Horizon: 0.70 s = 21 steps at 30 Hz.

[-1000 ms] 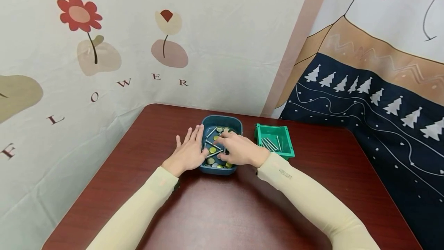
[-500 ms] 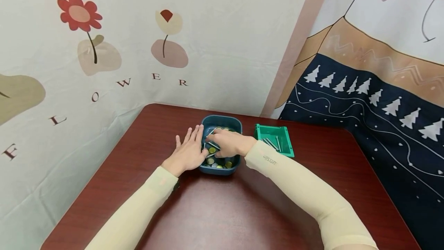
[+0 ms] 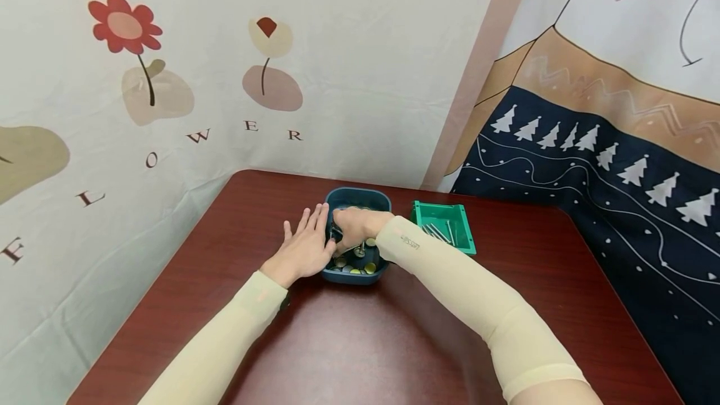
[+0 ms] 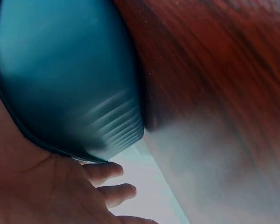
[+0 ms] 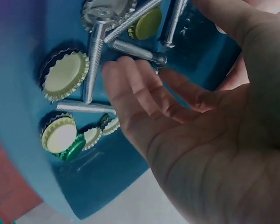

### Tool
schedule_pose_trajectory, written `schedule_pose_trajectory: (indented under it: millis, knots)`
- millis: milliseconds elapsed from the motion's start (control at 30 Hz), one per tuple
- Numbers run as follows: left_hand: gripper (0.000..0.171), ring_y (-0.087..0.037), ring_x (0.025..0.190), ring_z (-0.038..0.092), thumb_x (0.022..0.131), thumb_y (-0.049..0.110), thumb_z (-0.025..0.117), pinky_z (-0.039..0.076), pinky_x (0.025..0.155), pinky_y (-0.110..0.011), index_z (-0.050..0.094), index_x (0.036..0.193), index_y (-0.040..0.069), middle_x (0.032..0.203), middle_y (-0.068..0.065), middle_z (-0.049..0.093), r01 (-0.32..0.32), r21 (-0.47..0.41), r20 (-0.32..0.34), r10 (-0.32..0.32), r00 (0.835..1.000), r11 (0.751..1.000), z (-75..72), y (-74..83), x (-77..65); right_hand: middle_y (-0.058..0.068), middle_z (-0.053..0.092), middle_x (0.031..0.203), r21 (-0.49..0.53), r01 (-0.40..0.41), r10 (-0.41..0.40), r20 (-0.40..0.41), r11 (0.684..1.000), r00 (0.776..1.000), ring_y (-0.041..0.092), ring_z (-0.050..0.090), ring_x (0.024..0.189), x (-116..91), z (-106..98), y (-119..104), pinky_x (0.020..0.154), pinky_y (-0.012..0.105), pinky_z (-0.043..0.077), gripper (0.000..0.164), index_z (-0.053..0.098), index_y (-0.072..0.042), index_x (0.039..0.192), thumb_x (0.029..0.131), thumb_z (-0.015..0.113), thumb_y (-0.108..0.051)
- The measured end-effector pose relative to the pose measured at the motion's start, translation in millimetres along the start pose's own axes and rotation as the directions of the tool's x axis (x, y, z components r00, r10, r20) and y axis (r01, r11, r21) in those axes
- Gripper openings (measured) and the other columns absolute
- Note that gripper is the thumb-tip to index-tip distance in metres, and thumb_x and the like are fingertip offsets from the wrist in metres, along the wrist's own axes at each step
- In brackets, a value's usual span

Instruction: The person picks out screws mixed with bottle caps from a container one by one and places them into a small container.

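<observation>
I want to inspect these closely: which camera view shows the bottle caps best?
The right wrist view: the bottle caps appear largest there, with crimped edges visible, though some overlap. The head view shows them small and partly hidden in the blue bin; the left wrist view shows the bin's wall but no caps.

Screws are seen as shiny threaded metal, caps as crimped metal. Smooth plastic is noted for blue tub, green tray; glossy wood-grain for tabletop; creased cloth for hanging.
</observation>
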<state>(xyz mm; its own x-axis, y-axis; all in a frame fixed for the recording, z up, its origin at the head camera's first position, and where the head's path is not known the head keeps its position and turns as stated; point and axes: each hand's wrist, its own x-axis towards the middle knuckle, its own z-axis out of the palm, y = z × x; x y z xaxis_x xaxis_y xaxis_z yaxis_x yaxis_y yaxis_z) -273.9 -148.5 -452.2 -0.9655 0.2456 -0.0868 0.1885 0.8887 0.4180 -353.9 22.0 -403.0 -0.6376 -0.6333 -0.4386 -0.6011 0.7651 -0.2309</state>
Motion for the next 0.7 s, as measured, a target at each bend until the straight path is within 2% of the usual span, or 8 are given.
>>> schedule_pose_trajectory:
  millis: [67, 200, 233, 333, 467, 600, 700]
  knots:
    - [0.082, -0.047, 0.185, 0.003, 0.123, 0.035, 0.042, 0.002, 0.139, -0.088, 0.000, 0.189, 0.011, 0.199, -0.016, 0.003, -0.003, -0.004, -0.004, 0.003, 1.000, 1.000, 0.4, 0.3, 0.4, 0.017, 0.049, 0.184, -0.023, -0.023, 0.023, -0.004, 0.999, 1.000, 0.031, 0.055, 0.167, 20.0, 7.6, 12.6, 0.135, 0.045, 0.049, 0.108, 0.032, -0.002, 0.183, 0.106, 0.083, -0.056]
    - [0.079, -0.046, 0.185, 0.004, 0.124, 0.036, 0.038, 0.003, 0.139, -0.088, 0.001, 0.189, 0.011, 0.199, -0.016, 0.005, -0.005, -0.013, -0.013, 0.005, 1.000, 1.000, 0.2, 1.1, 0.0, 0.013, 0.042, 0.189, -0.091, -0.085, 0.086, 0.003, 0.992, 0.996, 0.028, 0.047, 0.173, 34.3, 12.2, 12.8, 0.139, 0.046, 0.045, 0.106, 0.032, -0.006, 0.184, 0.107, 0.077, -0.064]
    - [0.078, -0.046, 0.185, 0.004, 0.124, 0.036, 0.037, 0.002, 0.139, -0.088, 0.001, 0.189, 0.011, 0.199, -0.016, 0.005, -0.004, -0.015, -0.013, 0.004, 1.000, 1.000, -0.4, 1.1, -0.3, 0.013, 0.043, 0.189, -0.106, -0.090, 0.091, 0.002, 0.990, 0.996, 0.029, 0.048, 0.173, 35.2, 12.7, 10.4, 0.139, 0.047, 0.045, 0.104, 0.033, -0.006, 0.184, 0.109, 0.076, -0.063]
    - [0.077, -0.046, 0.185, 0.004, 0.125, 0.038, 0.034, 0.002, 0.139, -0.088, 0.001, 0.189, 0.012, 0.199, -0.015, 0.005, -0.002, -0.016, -0.009, 0.002, 1.000, 1.000, -0.7, 0.5, -0.5, 0.019, 0.046, 0.185, -0.109, -0.084, 0.085, 0.003, 0.990, 0.996, 0.034, 0.050, 0.171, 20.4, 7.3, -8.7, 0.139, 0.049, 0.045, 0.092, 0.035, 0.000, 0.182, 0.114, 0.072, -0.050]
    - [0.076, -0.047, 0.185, 0.005, 0.125, 0.038, 0.031, 0.003, 0.139, -0.089, 0.002, 0.189, 0.011, 0.199, -0.015, 0.006, -0.005, -0.021, -0.003, 0.005, 1.000, 1.000, 0.8, 0.0, -0.5, 0.022, 0.054, 0.179, -0.103, -0.072, 0.072, -0.002, 0.992, 0.997, 0.034, 0.060, 0.163, 12.8, 7.1, -19.9, 0.133, 0.043, 0.051, 0.086, 0.037, 0.003, 0.180, 0.115, 0.075, -0.041]
    - [0.077, -0.046, 0.185, 0.006, 0.124, 0.039, 0.033, 0.004, 0.138, -0.089, 0.002, 0.189, 0.011, 0.199, -0.015, 0.008, -0.008, -0.022, -0.006, 0.008, 1.000, 1.000, 0.8, 0.4, -0.5, 0.016, 0.060, 0.174, -0.080, -0.129, 0.133, 0.042, 0.988, 0.990, 0.028, 0.075, 0.140, 12.4, 2.6, -22.5, 0.111, 0.037, 0.064, 0.086, 0.041, -0.003, 0.180, 0.113, 0.077, -0.043]
    - [0.078, -0.046, 0.185, 0.006, 0.125, 0.040, 0.035, 0.004, 0.138, -0.089, 0.002, 0.189, 0.011, 0.199, -0.015, 0.008, -0.007, -0.021, -0.008, 0.006, 1.000, 1.000, -0.5, 0.5, -1.0, 0.013, 0.065, 0.168, -0.058, -0.188, 0.192, 0.084, 0.981, 0.978, 0.026, 0.081, 0.118, 13.2, -2.0, -22.1, 0.092, 0.037, 0.068, 0.086, 0.046, -0.008, 0.178, 0.110, 0.080, -0.047]
